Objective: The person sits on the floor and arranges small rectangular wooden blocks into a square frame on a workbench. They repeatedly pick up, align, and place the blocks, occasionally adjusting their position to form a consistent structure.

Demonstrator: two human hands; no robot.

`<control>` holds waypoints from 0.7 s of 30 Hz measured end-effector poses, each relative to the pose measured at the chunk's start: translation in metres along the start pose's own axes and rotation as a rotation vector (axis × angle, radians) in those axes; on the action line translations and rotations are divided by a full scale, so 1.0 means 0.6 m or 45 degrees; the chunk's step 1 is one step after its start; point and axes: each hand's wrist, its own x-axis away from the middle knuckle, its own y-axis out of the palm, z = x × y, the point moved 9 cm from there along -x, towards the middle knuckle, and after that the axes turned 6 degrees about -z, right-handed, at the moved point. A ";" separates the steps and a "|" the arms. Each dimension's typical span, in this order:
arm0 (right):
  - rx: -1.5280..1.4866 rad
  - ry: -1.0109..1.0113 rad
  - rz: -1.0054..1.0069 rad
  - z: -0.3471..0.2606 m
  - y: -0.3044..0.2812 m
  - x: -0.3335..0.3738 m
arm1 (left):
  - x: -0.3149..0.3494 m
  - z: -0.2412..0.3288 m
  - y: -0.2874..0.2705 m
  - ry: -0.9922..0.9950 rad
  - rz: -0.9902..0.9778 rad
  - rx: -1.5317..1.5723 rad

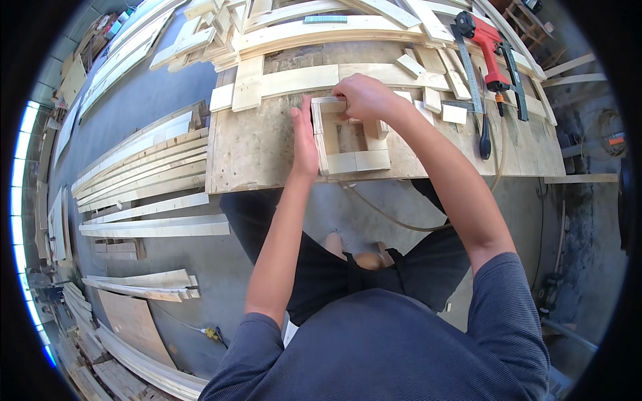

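A small square wooden frame (372,160), made of short pale boards with a hollow middle, lies near the front edge of the workbench. My left hand (305,142) is open, its straight fingers pressed flat along the frame's left side. Over the far side reaches my right hand (366,97), its fingers curled down around the far board; some fingertips are hidden. Small wood offcuts (454,114) lie just beyond and to the right of the frame.
On the workbench (251,157), a red nail gun (487,50) with its hose rests at the right, near a metal square (468,67) and a dark-handled screwdriver (485,144). Long boards (287,40) are piled at the back. Stacked planks (147,167) lie left of the bench.
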 end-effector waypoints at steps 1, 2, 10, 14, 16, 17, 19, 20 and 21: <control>0.010 0.019 -0.001 0.001 -0.002 -0.004 | -0.001 0.003 0.003 0.010 -0.032 -0.014; 0.021 0.039 -0.002 0.008 -0.002 -0.007 | -0.001 0.004 0.004 0.005 -0.017 -0.034; 0.034 -0.103 0.179 0.008 0.001 -0.009 | 0.003 -0.002 -0.002 -0.049 0.011 -0.028; 0.044 -0.108 0.183 0.004 -0.001 -0.004 | -0.004 -0.009 -0.012 -0.027 0.004 -0.035; 0.044 -0.102 0.168 0.005 0.000 -0.004 | 0.000 -0.009 -0.008 -0.045 -0.002 -0.050; 0.045 -0.097 0.162 0.008 0.001 -0.003 | 0.001 -0.010 -0.006 -0.054 -0.007 -0.056; 0.019 -0.117 0.171 0.011 0.001 -0.001 | -0.001 -0.011 -0.003 -0.070 -0.026 -0.038; 0.005 -0.129 0.175 0.011 0.001 -0.001 | 0.000 -0.012 -0.005 -0.078 -0.032 -0.031; -0.005 -0.130 0.168 0.013 0.002 -0.002 | -0.001 -0.013 -0.006 -0.079 -0.035 -0.029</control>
